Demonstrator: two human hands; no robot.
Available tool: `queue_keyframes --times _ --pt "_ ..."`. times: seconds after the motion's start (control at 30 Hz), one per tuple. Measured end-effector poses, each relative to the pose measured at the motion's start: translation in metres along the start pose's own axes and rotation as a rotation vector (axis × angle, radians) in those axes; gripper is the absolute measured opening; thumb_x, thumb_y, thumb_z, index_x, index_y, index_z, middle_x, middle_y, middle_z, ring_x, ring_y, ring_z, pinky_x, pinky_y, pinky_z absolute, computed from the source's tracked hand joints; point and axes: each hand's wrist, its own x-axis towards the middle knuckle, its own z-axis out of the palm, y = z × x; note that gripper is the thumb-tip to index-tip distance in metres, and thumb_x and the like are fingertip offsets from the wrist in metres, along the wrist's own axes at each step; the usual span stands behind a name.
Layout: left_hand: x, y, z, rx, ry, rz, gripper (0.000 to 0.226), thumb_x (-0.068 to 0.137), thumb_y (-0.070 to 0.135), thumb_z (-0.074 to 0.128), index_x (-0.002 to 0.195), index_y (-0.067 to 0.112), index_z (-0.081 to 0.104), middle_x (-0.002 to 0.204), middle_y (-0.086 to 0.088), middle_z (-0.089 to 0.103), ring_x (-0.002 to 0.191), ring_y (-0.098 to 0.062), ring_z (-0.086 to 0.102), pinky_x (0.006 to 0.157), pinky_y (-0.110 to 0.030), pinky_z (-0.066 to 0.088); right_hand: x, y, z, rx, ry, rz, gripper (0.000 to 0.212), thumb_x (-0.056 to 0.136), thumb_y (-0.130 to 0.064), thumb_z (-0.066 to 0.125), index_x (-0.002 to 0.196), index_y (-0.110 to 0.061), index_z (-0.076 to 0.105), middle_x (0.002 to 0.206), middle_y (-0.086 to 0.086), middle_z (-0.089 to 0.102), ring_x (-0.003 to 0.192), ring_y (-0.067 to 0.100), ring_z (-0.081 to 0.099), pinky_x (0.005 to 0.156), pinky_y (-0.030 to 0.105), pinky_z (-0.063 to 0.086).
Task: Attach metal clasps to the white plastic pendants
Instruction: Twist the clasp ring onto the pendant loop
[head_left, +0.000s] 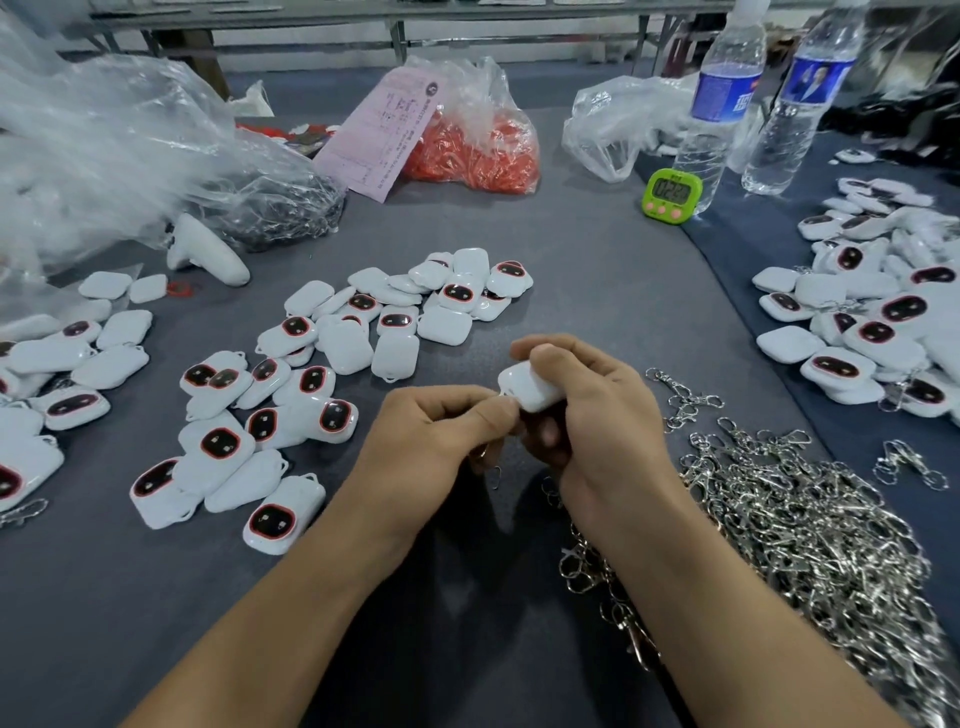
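Note:
My right hand (597, 415) grips a white plastic pendant (530, 387) above the middle of the grey table. My left hand (431, 431) pinches something small at the pendant's lower edge; a thin metal clasp (496, 475) hangs below its fingers, mostly hidden. Loose white pendants (311, 374) with dark oval faces lie scattered to the left and behind. A large heap of silver metal clasps (810, 530) lies to the right of my right forearm.
Another pile of pendants (872, 322) sits at the far right. At the back stand a green timer (671, 196), two water bottles (722, 104), a bag of orange parts (472, 145) with a pink slip, and clear plastic bags (104, 156). A white handle-shaped tool (208, 252) lies left.

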Motion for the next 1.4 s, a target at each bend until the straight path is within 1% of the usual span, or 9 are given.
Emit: queue_keyframes --times 0.1,0.23,0.3,0.47,0.6,0.67,0.87,1.13,1.4 --pt "-0.001 -0.003 -0.007 0.262 0.034 0.122 0.024 0.090 0.024 0.071 0.067 0.017 0.074 0.051 0.009 0.047 0.049 -0.007 0.039 0.049 -0.016 0.033 0.000 0.003 0.000 -0.105 0.031 -0.108 0.026 0.095 -0.002 0.056 0.079 -0.014 0.073 0.054 0.000 0.054 0.039 0.011 0.037 0.038 0.020 0.029" --pt "-0.007 -0.006 -0.006 1.013 0.031 0.494 0.016 0.073 0.017 0.060 0.059 0.011 0.063 0.055 -0.003 0.059 0.050 -0.023 0.054 0.049 -0.029 0.034 -0.011 0.017 0.000 -0.889 0.062 -0.608 0.010 0.083 -0.024 0.061 0.086 -0.028 0.069 0.066 -0.016 0.063 0.059 0.005 0.056 0.059 0.017 0.044" --pt "-0.007 -0.010 -0.005 1.122 0.040 0.546 0.013 0.070 0.014 0.059 0.059 0.010 0.062 0.056 -0.006 0.059 0.051 -0.027 0.053 0.051 -0.028 0.036 -0.013 0.021 0.002 -0.939 0.057 -0.642 0.013 0.080 -0.031 0.058 0.089 -0.033 0.067 0.070 -0.020 0.064 0.065 0.003 0.058 0.060 0.013 0.041" --pt "-0.011 -0.007 -0.001 0.586 0.164 0.250 0.015 0.087 0.036 0.064 0.082 0.028 0.076 0.063 0.007 0.065 0.058 -0.005 0.056 0.056 -0.025 0.042 0.004 0.011 -0.002 -0.402 0.112 -0.264 0.020 0.085 -0.012 0.060 0.075 -0.020 0.075 0.058 -0.009 0.061 0.048 0.005 0.048 0.048 0.019 0.038" --pt "-0.005 -0.004 0.003 0.285 0.114 0.127 0.012 0.088 0.029 0.072 0.080 0.032 0.080 0.055 -0.006 0.054 0.052 -0.005 0.040 0.049 -0.023 0.034 0.005 0.007 -0.002 -0.252 0.086 -0.120 0.029 0.090 -0.005 0.057 0.070 -0.016 0.076 0.056 -0.002 0.062 0.042 0.007 0.045 0.040 0.016 0.036" --pt "-0.006 -0.004 0.002 0.320 0.137 0.142 0.014 0.086 0.027 0.073 0.074 0.022 0.079 0.052 -0.005 0.051 0.050 -0.005 0.038 0.049 -0.025 0.032 0.005 0.006 -0.004 -0.332 0.090 -0.149 0.023 0.086 -0.012 0.061 0.070 -0.017 0.076 0.055 -0.003 0.062 0.045 0.007 0.047 0.045 0.019 0.038" --pt "-0.011 -0.009 -0.002 1.050 0.186 0.425 0.019 0.080 0.019 0.065 0.062 0.014 0.064 0.059 -0.003 0.057 0.059 -0.024 0.051 0.059 -0.031 0.023 -0.005 0.008 -0.004 -0.805 -0.083 -0.336 0.007 0.076 -0.026 0.064 0.072 -0.027 0.070 0.057 -0.011 0.068 0.047 -0.001 0.056 0.045 0.008 0.038" --pt "-0.011 -0.006 -0.003 1.020 0.292 0.551 0.009 0.081 0.010 0.067 0.077 0.010 0.074 0.061 -0.002 0.057 0.061 -0.025 0.050 0.066 -0.035 0.036 -0.002 -0.015 -0.018 -0.793 -0.248 -0.004 0.038 0.090 -0.026 0.059 0.052 -0.018 0.061 0.048 0.006 0.049 0.037 0.010 0.034 0.036 0.018 0.026" --pt "-0.015 -0.006 0.003 1.004 0.310 0.633 0.017 0.084 0.011 0.060 0.087 0.013 0.077 0.062 0.002 0.056 0.060 -0.021 0.048 0.066 -0.033 0.037 -0.001 -0.027 -0.027 -0.711 -0.306 0.136 0.039 0.086 -0.019 0.060 0.048 -0.023 0.053 0.051 0.000 0.040 0.042 0.014 0.033 0.038 0.018 0.019"
